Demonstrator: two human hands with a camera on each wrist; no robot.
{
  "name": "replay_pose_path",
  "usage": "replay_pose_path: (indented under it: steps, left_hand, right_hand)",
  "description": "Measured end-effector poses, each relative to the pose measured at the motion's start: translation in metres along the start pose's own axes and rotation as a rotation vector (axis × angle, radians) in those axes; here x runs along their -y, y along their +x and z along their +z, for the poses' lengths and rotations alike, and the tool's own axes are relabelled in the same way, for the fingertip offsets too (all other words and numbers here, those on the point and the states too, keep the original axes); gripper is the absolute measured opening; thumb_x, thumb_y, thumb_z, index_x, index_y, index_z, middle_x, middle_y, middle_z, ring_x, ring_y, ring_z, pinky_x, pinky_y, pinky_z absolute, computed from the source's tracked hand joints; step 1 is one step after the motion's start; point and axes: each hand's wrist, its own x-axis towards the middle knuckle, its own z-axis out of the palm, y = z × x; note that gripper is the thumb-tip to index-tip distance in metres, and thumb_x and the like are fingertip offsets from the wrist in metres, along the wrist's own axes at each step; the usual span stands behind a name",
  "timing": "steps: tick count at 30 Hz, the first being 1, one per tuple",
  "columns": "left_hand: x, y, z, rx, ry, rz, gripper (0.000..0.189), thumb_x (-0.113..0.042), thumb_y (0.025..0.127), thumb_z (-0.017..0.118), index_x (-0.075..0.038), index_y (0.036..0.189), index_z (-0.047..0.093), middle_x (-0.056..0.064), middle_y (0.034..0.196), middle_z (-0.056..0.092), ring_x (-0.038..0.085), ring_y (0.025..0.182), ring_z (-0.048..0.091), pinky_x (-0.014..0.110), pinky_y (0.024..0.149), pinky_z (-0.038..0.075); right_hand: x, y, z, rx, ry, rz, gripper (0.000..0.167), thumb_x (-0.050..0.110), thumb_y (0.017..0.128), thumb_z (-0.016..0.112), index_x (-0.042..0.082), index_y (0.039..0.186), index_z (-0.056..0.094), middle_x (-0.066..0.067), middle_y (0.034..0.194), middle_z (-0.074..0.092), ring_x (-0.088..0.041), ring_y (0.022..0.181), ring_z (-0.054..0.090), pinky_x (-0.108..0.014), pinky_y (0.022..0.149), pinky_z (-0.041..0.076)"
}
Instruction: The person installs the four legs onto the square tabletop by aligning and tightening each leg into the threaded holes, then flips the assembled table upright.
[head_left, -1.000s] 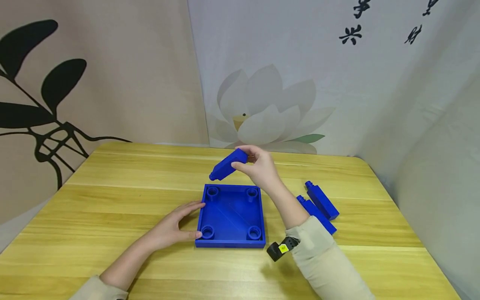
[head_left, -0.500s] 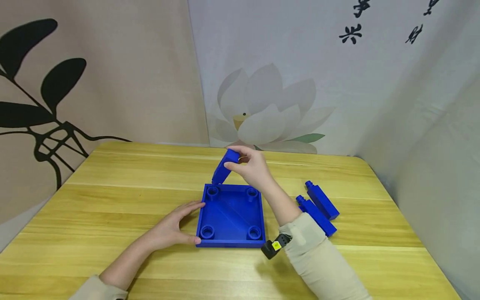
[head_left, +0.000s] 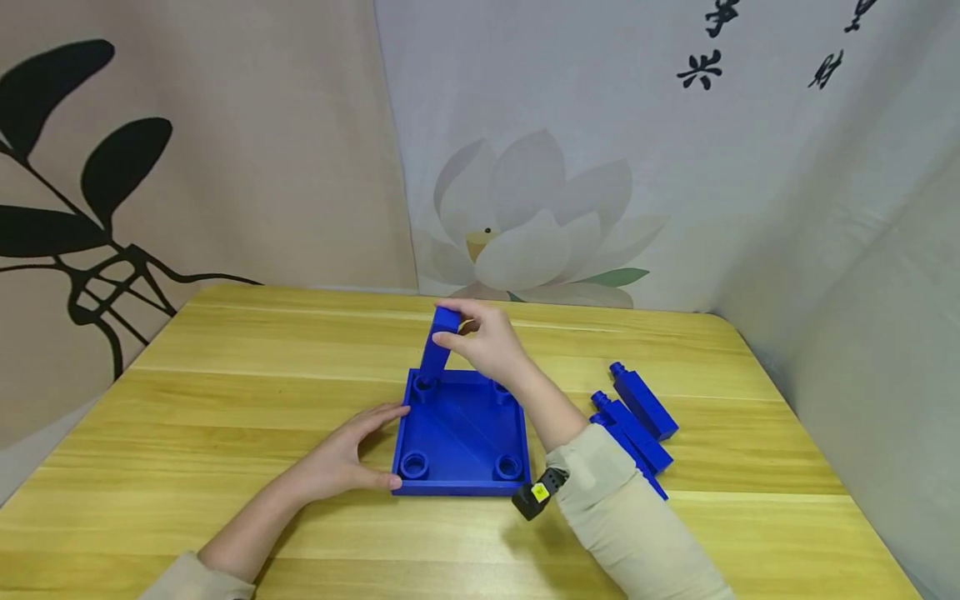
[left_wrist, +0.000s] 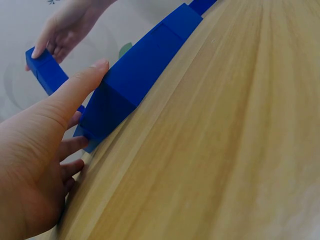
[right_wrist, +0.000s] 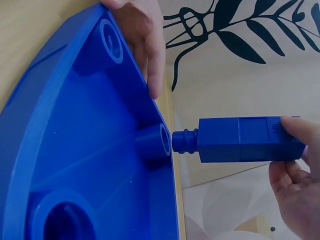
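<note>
A square blue tray-like panel (head_left: 468, 429) lies on the table, with a round socket at each corner. In my right hand (head_left: 487, 337) a blue square leg (right_wrist: 240, 139) is pinched near its plain end. Its threaded tip points at the far left socket (right_wrist: 155, 141); in the right wrist view the tip stands just at that socket's mouth. My left hand (head_left: 348, 458) rests on the panel's left side, thumb near the front corner and fingers along the edge. In the left wrist view the left thumb (left_wrist: 85, 85) lies straight over the panel's edge.
To the right of the panel, several more blue legs (head_left: 647, 404) lie side by side on the wooden table (head_left: 315, 358), partly behind the right sleeve (head_left: 622, 517). A printed cloth (head_left: 555, 192) hangs behind the table's far edge.
My right hand has moved left and slightly down. The leg in it has swung from a slant to nearly upright over the far left socket. My left hand has stayed at the panel.
</note>
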Motion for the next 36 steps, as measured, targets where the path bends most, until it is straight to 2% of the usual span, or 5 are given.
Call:
replay_pose_path:
  steps: [4,11,21,28,36]
  left_hand:
    - [-0.001,0.000,-0.001,0.003,0.003,-0.005,0.090,-0.044,0.070,0.084,-0.015,0.145,0.043,0.014,0.149,0.035,0.040,0.135,0.028,0.065,0.103,0.024]
    - [0.000,0.000,-0.001,0.014,0.005,-0.027,0.090,-0.046,0.071,0.082,-0.018,0.146,0.042,0.013,0.149,0.034,0.040,0.136,0.027,0.067,0.102,0.024]
    - [0.000,0.001,0.000,0.021,0.004,-0.029,0.090,-0.048,0.071,0.082,-0.018,0.146,0.041,0.013,0.150,0.033,0.040,0.136,0.026,0.067,0.102,0.023]
    - [0.001,0.001,0.000,0.016,-0.001,-0.026,0.090,-0.047,0.070,0.082,-0.018,0.146,0.042,0.013,0.150,0.034,0.040,0.136,0.026,0.068,0.102,0.023]
    - [0.001,0.000,-0.001,0.013,-0.009,-0.018,0.090,-0.046,0.070,0.083,-0.017,0.145,0.042,0.013,0.149,0.034,0.040,0.136,0.027,0.067,0.102,0.024]
  right_hand:
    - [0.000,0.002,0.004,0.018,-0.025,-0.006,0.041,0.006,0.087,0.070,0.003,0.127,0.061,-0.009,0.112,0.065,-0.021,0.092,0.062,-0.035,0.083,0.051]
    - [-0.001,0.002,0.010,0.043,-0.082,0.024,0.042,0.009,0.088,0.070,0.005,0.129,0.060,-0.006,0.109,0.065,-0.020,0.091,0.060,-0.030,0.079,0.051]
    - [-0.007,0.002,0.017,0.068,-0.160,0.004,0.043,0.012,0.088,0.071,0.006,0.129,0.061,-0.005,0.108,0.064,-0.015,0.093,0.057,-0.024,0.080,0.049]
    - [-0.006,0.003,0.020,0.074,-0.149,-0.014,0.043,0.012,0.088,0.071,0.006,0.130,0.060,-0.006,0.108,0.064,-0.018,0.095,0.057,-0.029,0.082,0.050]
    - [-0.008,0.004,0.022,0.076,-0.159,-0.007,0.044,0.014,0.088,0.071,0.008,0.130,0.060,-0.003,0.108,0.064,-0.014,0.094,0.055,-0.024,0.079,0.048]
